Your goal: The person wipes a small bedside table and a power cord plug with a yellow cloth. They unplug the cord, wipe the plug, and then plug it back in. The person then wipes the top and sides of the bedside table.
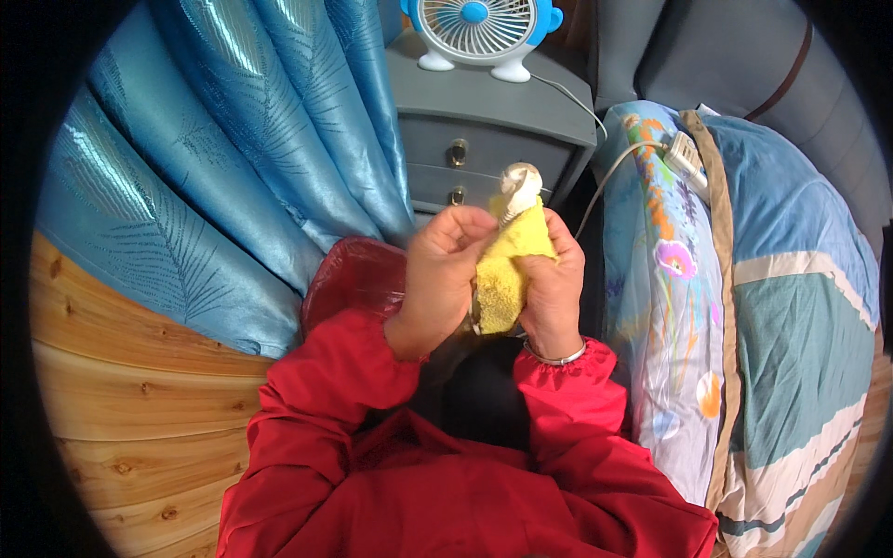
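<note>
A yellow cloth (508, 282) with a fluffy surface is bunched between my two hands in front of my chest. Out of its upper end rises a cream-white object (521, 187) with a rounded top; the cloth covers its lower part, so I cannot tell what it is. My right hand (557, 286) grips the cloth from the right, its thumb lying across the front. At the left edge of the cloth, my left hand (441, 268) has its thumb and fingers drawn together against it. What the left fingertips pinch is partly hidden.
Below my left hand stands a bin with a dark red plastic liner (359, 275), against blue curtains (237, 153). Ahead, a grey nightstand (488, 136) carries a blue-and-white fan (481, 31). On the right, a power strip (687, 164) with a cord rests on a bed with patterned bedding (788, 335).
</note>
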The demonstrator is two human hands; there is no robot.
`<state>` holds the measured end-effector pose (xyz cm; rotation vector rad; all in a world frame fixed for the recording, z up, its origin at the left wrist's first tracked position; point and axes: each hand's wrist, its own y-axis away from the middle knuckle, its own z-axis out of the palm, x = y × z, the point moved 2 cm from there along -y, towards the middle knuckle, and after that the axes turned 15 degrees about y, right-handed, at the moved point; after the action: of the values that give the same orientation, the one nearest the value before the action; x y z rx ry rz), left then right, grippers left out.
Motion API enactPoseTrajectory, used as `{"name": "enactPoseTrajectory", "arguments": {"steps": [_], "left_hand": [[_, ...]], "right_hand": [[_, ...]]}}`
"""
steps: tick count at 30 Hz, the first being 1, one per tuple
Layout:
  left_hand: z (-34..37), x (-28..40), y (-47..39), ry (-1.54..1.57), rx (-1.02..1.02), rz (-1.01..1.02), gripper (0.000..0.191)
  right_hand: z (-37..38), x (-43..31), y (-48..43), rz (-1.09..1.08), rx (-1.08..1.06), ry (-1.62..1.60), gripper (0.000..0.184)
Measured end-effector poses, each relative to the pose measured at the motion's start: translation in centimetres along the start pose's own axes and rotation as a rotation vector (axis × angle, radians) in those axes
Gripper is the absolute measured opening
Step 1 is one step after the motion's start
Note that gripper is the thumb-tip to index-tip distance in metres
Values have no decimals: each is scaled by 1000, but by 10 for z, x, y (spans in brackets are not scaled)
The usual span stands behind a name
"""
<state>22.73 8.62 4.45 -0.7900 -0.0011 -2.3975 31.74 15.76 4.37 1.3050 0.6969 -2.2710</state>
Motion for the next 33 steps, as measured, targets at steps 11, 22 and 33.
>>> {"name": "enactPoseTrajectory", "arguments": {"steps": [11,22,33], "left_hand": [[6,6,3,-137,-159,53,26],[7,23,-12,-647,-457,120,38],[3,42,-25,-455,-351,65,14]], "right_hand": [[-19,10,-14,95,-91,-444,31],[-4,-13,-1,-232,122,269,43],[-2,-59,21,-993,-66,1020,39]]}}
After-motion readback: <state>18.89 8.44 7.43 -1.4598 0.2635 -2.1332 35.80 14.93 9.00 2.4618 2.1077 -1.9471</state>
